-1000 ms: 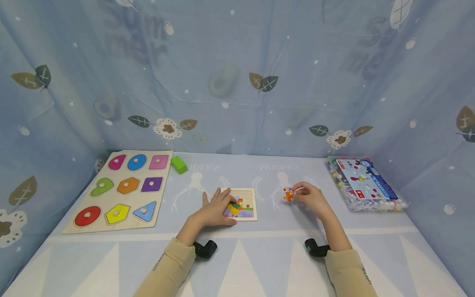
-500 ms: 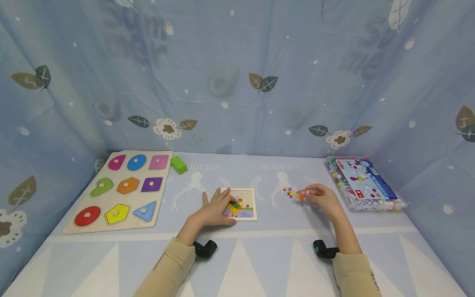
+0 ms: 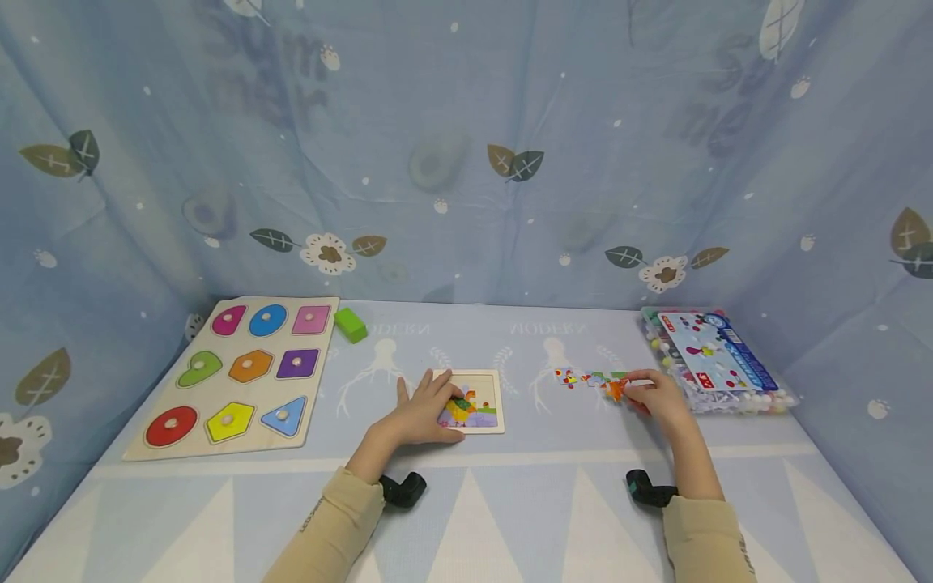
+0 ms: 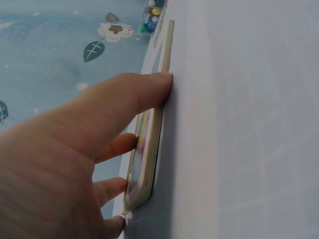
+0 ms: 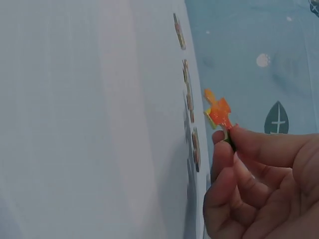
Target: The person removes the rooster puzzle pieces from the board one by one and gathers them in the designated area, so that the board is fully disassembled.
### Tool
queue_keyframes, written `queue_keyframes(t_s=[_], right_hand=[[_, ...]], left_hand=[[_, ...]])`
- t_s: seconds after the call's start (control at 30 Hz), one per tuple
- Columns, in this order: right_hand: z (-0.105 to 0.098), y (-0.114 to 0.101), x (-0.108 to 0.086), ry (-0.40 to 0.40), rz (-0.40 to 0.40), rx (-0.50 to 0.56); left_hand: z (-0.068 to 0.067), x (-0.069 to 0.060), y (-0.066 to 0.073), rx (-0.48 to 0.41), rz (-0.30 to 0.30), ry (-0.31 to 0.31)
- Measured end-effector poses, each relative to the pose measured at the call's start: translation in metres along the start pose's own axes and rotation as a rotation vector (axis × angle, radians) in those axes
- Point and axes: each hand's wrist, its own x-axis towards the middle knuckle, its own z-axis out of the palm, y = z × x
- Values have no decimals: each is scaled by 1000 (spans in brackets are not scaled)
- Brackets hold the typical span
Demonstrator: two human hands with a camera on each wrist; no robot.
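A wooden puzzle frame (image 3: 500, 405), partly filled with colourful pieces, lies flat at the centre. My left hand (image 3: 421, 411) rests on its left side with fingers spread; in the left wrist view the thumb of the left hand (image 4: 99, 109) presses the frame's edge (image 4: 158, 117). Between thumb and fingertips my right hand (image 3: 662, 398) pinches an orange puzzle piece (image 3: 615, 390), held above the surface in the right wrist view, where the right hand (image 5: 259, 184) has its other fingers curled. Loose puzzle pieces (image 3: 566, 377) lie in a row to its left.
At the left lies a board of knobbed shapes (image 3: 251, 405), with a green block (image 3: 351, 325) at its upper right corner. A clear box of colourful beads (image 3: 717, 360) sits at the right. Patterned fabric (image 3: 466, 202) hangs behind.
My right hand has moved to the right with the orange piece, and loose pieces it had covered have come into view. The left hand has stayed on the frame.
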Motion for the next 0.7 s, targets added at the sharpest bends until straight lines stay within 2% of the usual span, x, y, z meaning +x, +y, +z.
queue_keyframes(t_s=[0.17,0.33,0.7], right_hand=[[-5,1,-1,22,69,-69],[-7,6,-1,42,68,-102],[-8,11,3,48,105,-100]], left_hand=[[0,0,-1,-8,-2,-3],[1,1,-1,-15,-2,-2],[0,1,-1,-9,-1,-2]])
